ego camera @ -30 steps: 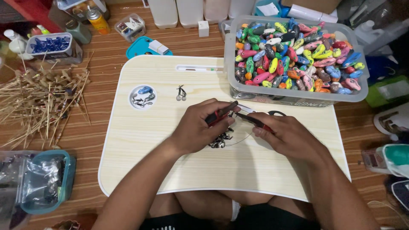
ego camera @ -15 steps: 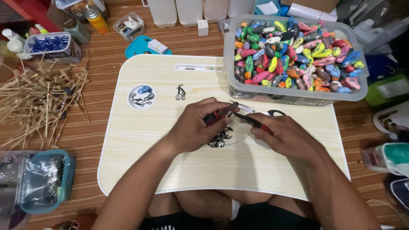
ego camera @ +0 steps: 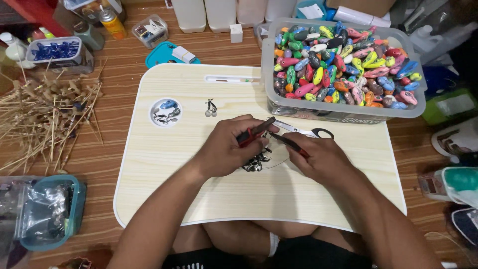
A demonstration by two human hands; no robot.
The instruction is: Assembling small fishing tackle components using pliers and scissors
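My left hand [ego camera: 230, 146] grips small red-handled pliers [ego camera: 253, 133] over the middle of a pale wooden lap desk [ego camera: 164, 164]. My right hand [ego camera: 318, 158] holds a second red-handled tool [ego camera: 288, 144], its tip meeting the pliers. Beneath the two hands lies a small pile of dark metal hooks and rings [ego camera: 257, 163] with a thin wire loop. Scissors [ego camera: 303, 131] rest on the desk just beyond my right hand. What sits between the tool tips is too small to tell.
A grey bin [ego camera: 343, 112] heaped with several colourful fishing lures stands at the desk's far right. A round recess [ego camera: 166, 111] holds small parts; a tiny metal piece [ego camera: 211, 108] lies nearby. Bamboo sticks [ego camera: 40, 119] spread at left; a teal-lidded box [ego camera: 47, 211] at near left.
Both hands stay over the same spot with only slight shifts of the tools; the view has moved a little. Nothing was picked up or let go.
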